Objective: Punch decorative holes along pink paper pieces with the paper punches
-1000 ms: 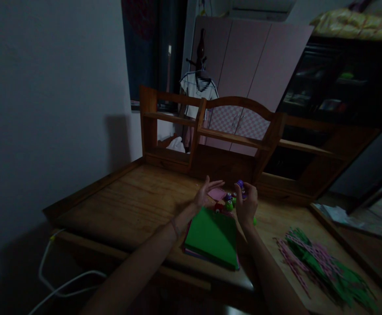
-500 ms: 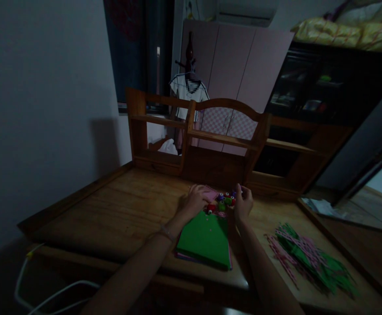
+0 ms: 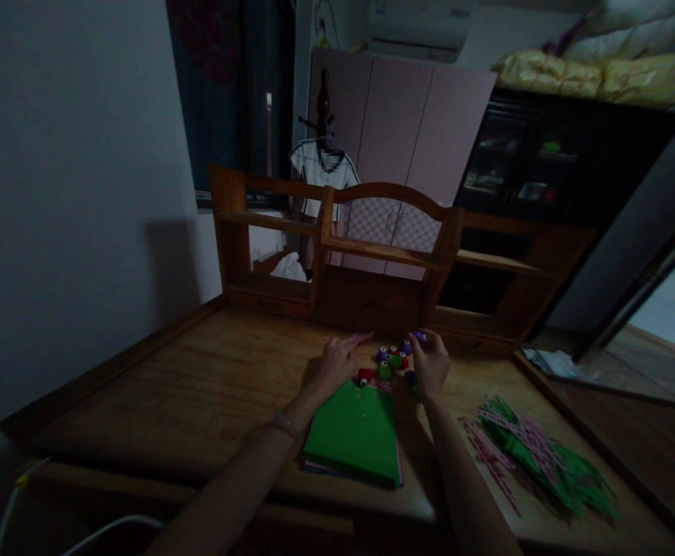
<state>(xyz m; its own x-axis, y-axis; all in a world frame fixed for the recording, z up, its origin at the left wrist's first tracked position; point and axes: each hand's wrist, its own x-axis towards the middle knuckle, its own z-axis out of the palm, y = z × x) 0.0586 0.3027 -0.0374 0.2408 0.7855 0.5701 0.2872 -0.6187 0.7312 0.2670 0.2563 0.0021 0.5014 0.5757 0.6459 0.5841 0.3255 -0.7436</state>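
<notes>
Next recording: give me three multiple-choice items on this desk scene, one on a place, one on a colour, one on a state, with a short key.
1. Where does the pile of paper strips lie?
A. on the shelf
B. on the desk, to the person's right
C. under the left hand

2. What colour is the top sheet of the paper stack?
A. green
B. yellow
C. white

3. How is the left hand?
A. clenched in a fist
B. out of view
C. open, fingers stretched flat

Key: 1 B, the strips lie right of the right hand; 2 A, the top sheet is plainly green; 3 C, the fingers are spread over the desk.
</notes>
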